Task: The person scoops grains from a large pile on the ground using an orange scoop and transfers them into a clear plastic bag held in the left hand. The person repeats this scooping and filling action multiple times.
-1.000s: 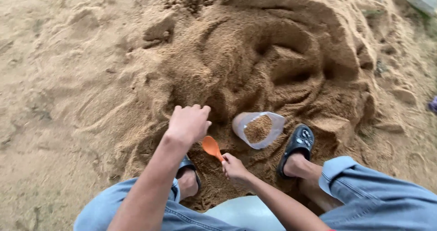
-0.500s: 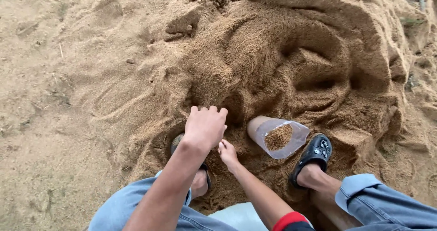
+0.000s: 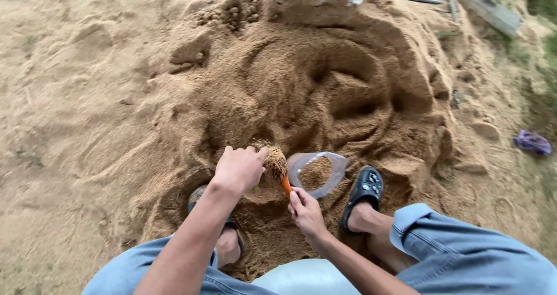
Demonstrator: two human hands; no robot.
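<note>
The right hand [image 3: 306,211] gripped the handle of an orange plastic spoon [image 3: 285,185], fingers curled around it, with the bowl raised and heaped with damp brown sand [image 3: 275,160]. The left hand [image 3: 239,168] hovered just beside the loaded spoon, fingers loosely bent and cupped against the heap, holding nothing of its own. Directly to the right of the spoon stood a clear plastic bag [image 3: 316,173], its mouth open and tilted toward the person, partly filled with the same sand. The bag rested in the hollow of a large sand pile [image 3: 325,80] marked with scooped grooves. A black sandal [image 3: 362,190] on the right foot sat just beside the bag; the other foot was half buried under the left forearm. Blue jeans [image 3: 464,254] covered both knees.
</note>
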